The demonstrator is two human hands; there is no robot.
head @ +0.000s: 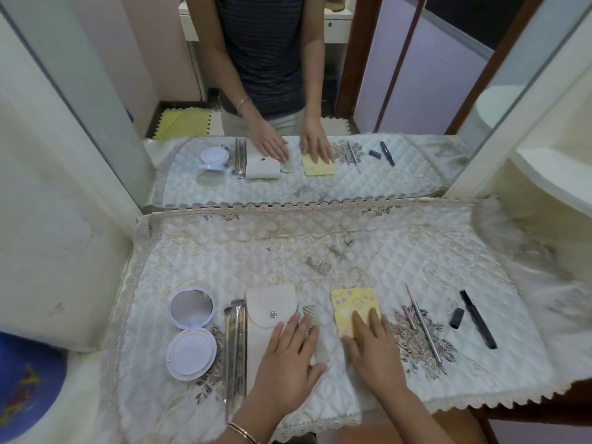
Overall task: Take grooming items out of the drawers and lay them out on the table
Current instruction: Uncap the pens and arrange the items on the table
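A: What sits closest, at the bottom of the frame?

B: The left hand (290, 366), bangles on its wrist, lies flat with fingers spread. It rests partly on a cream snap pouch (268, 318) and partly on a pale comb (315, 334). It grips nothing.

A: And starting from the left edge of the quilted table cover (320, 241)?

B: At lower left an open round compact (191, 331) lies with its mirror half above its white half. Just right of it is a bundle of slim makeup brushes (235, 344), lying lengthwise beside the pouch.

A: Then the other hand?

B: The right hand (373, 347) is flat too, fingers loosely apart, its fingertips pressing on a yellow patterned card (350, 304) at centre. It holds nothing.

A: Further right?

B: Two thin pink-and-metal tools (423, 325) lie slanted, then a small black cap (456, 317), and a black mascara-like wand (478, 318) near it but apart.

A: Above?

B: A mirror (400, 91) in the upper half repeats the layout.
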